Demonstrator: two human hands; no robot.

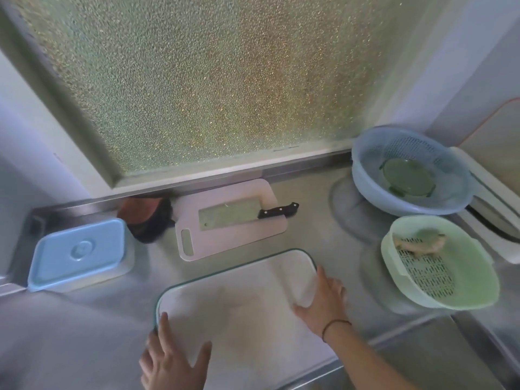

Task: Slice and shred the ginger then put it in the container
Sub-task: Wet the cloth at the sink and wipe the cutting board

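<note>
White cutting board (239,308) lies under both flat, spread hands, left hand (171,361) and right hand (323,302); square it firmly on the steel counter (323,220) before fetching ginger (419,243) from the green colander (472,280)

bare forearms, thin dark band on right wrist (334,327)

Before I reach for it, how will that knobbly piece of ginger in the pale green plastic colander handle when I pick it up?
The ginger looks lumpy and irregular, so it probably won't roll far. It seems stiff, likely lifting in one piece. The pale green colander looks light and may slide on the smooth steel counter.
</note>
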